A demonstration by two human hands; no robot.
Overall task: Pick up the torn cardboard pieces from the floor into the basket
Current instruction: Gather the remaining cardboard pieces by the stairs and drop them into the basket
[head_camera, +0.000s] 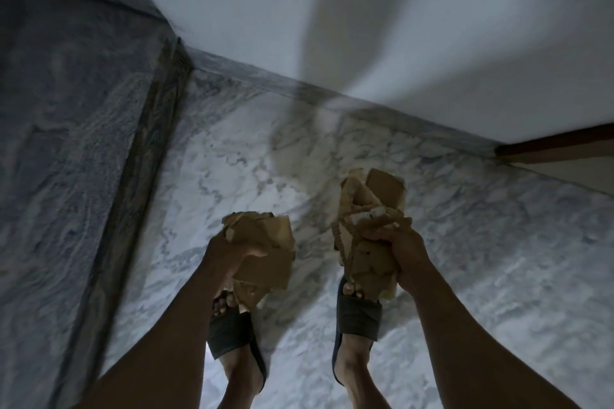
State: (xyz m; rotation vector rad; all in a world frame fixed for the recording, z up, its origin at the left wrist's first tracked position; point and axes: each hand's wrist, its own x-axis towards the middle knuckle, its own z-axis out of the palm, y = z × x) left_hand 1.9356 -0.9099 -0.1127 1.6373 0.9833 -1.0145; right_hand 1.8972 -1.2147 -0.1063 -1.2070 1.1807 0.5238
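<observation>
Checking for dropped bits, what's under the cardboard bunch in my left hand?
Under the cardboard bunch in the left hand: toes and a dark sandal on marble floor. Floor directly beneath stays hidden.

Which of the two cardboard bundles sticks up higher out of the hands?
The right hand's bundle: its pieces rise well above the fist, while the left hand's bundle sits lower.

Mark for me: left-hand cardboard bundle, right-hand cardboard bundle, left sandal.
left-hand cardboard bundle (265,256): head view, flat brown face.
right-hand cardboard bundle (375,199): head view, upper folded piece.
left sandal (227,330): head view, dark strap.
</observation>
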